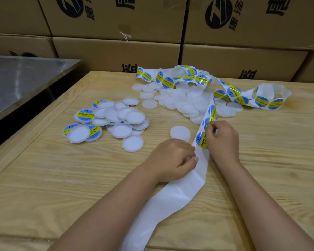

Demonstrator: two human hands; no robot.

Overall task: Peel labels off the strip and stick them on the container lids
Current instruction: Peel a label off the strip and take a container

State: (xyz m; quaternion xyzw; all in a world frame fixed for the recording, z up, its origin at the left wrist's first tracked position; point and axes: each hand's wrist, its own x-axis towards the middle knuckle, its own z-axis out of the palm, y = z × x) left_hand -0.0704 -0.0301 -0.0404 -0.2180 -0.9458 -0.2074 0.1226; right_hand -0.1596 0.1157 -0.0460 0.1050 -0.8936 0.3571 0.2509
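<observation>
On the pale wooden table [62, 178], the left hand [172, 160] pinches the white paper backing strip [188, 185] in its grip. The right hand [223, 140] pinches a round blue-and-yellow label [202, 140], just beside a lone round white plastic lid [179, 133].

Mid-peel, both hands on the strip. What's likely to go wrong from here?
The right hand pinches a label by one edge while the left hand holds the strip; a skewed pull may crease it or fold it onto itself. Farther back the strip lies looped and twisted over the unlabelled lids; feeding more through could snag or scatter them. The single lid sits loose and may slide under pressing.
</observation>
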